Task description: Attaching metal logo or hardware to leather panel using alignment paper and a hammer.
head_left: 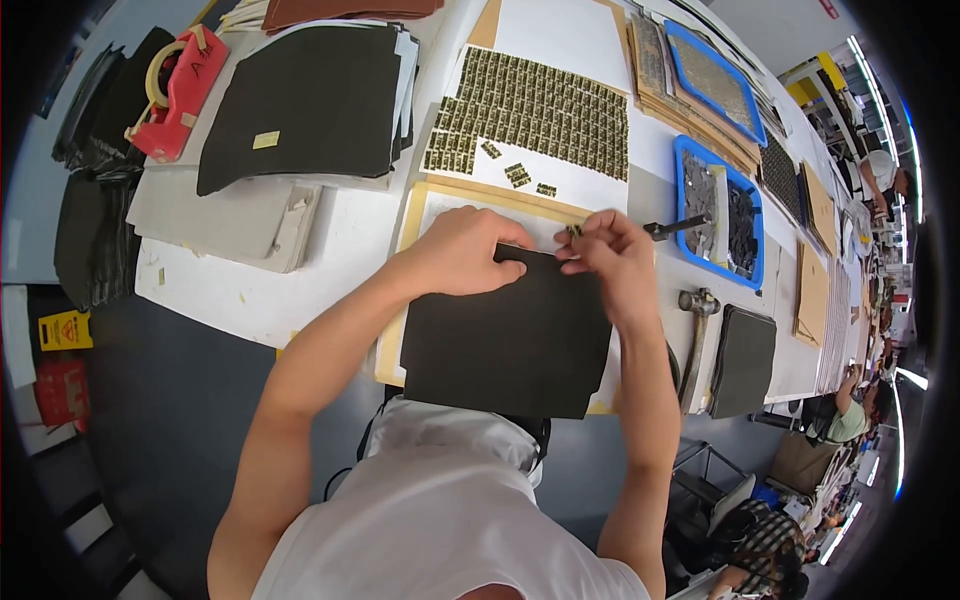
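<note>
A black sheet (505, 340) with notched lower corners lies before me on a tape-edged board (412, 225). My left hand (475, 250) grips the sheet's far edge between thumb and fingers. Close by on the right, the fingertips of my right hand (612, 255) pinch a small black-and-gold patterned label (575, 231) just beyond that edge. Past the board, rows of matching labels (540, 100) cover a white sheet. A few loose labels (516, 175) sit apart from the rows, on the side nearer to me.
At left stand a stack of black sheets (310, 100) and a red tape dispenser (185, 95). Rightward are a blue tray (682, 190) of dark pieces, a dark-tipped tool (680, 226), a hammer (699, 302) and more black sheets (745, 355). Other people work far right.
</note>
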Tool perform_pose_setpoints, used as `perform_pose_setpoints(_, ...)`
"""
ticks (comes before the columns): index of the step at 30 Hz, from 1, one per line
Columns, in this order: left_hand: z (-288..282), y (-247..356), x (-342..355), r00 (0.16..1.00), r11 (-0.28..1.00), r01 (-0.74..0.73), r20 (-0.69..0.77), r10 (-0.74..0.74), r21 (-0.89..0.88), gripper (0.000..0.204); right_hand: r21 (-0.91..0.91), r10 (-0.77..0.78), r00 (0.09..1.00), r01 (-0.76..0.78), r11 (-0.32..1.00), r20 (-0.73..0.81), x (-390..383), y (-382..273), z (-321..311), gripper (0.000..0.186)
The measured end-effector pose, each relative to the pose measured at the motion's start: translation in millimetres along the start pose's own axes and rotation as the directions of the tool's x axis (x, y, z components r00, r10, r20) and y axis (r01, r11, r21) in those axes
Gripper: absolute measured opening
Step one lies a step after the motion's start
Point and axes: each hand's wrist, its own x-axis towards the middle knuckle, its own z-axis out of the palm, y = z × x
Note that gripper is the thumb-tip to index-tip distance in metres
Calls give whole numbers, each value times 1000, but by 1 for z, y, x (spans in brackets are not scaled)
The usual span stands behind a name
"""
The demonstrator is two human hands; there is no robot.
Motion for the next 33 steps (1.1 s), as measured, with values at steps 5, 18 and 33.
perform_pose_setpoints(5,2,-7,4,998,997,-14,56,18,-80,24,91,92,992,-99,991,84,-33,19,9,17)
perform_pose_setpoints(18,-2,-6,-1,991,985,-91,82,104,-144,40,-177,-12,999,20,984,45,-57,39,24,16)
perform_pose_setpoints(33,-6,1,-2,981,979,84,190,-48,-186,39,-138,-58,998,62,989,31,-55,41,23,14)
